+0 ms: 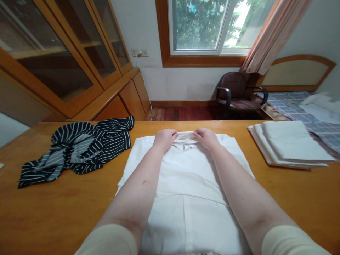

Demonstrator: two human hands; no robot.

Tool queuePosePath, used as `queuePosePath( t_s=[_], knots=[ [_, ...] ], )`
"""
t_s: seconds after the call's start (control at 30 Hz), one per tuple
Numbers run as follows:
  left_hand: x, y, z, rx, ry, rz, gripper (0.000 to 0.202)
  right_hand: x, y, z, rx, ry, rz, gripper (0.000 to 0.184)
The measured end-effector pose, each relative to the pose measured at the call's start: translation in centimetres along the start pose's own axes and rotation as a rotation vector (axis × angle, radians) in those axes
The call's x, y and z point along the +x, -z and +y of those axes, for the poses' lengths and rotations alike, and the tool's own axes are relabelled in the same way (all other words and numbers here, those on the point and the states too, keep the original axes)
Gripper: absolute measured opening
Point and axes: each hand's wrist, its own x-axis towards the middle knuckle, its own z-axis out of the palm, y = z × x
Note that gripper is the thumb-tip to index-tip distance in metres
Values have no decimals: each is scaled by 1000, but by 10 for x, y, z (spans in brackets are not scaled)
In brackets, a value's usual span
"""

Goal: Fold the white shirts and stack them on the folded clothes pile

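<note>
A: Looking down, we see our left hand (164, 139) and right hand (207, 138) side by side at the far edge of the white shirt (186, 191).

B: And the grip of each?

A: Both are curled closed on the collar (185, 136). The left grip pinches its left end and the right grip its right end.

B: Where do we find the shirt?

A: It lies flat on the wooden worktop (53, 216), straight in front of us, with the collar away from us and our forearms stretched over it.

B: What lies about it?

A: To our left, near the shirt but apart from it, a black-and-white striped garment (79, 148) lies crumpled. To our right, well apart, a stack of folded white cloths (289, 145) sits near the worktop's far edge.

B: And beyond the worktop?

A: We see a brown armchair (233, 92) under the window (202, 24), a glass-fronted cabinet (66, 60) on the left, and a bed (300, 106) with a checked cover on the right.
</note>
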Motion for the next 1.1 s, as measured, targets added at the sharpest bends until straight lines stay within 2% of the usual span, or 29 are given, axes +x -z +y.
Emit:
queuePosePath(
  t_s=[0.1, 0.23, 0.37, 0.47, 0.6, 0.73, 0.83, 0.93, 1.1],
  knots=[
    [0, -1, -5, -86, 55, 21, 31, -1, 0, 5, 164, -112, 39, 24],
    [0, -1, -22, -444, 129, 70, 36, 0, 0, 13, 310, -179, 120, 23],
    [-2, -1, -38, -706, 156, -79, 39, 1, 0, 13, 325, -151, 143, 24],
    [-2, -5, -42, -668, 148, -134, 38, 1, 0, 11, 315, -109, 130, 24],
    [0, -9, -42, -482, 110, -78, 24, -2, 4, 13, 340, -107, 108, 36],
    [1, -5, -41, -396, 107, 3, 19, -4, 8, 23, 337, -90, 8, 47],
    [1, -2, -40, -356, 133, 61, 18, -2, 6, 29, 359, -71, -45, 38],
    [1, 1, -38, -372, 154, 87, 17, 0, 4, 30, 396, -99, -20, 25],
    [2, -1, -37, -390, 194, 103, 20, 0, 4, 25, 343, -143, 78, 29]
  ],
)
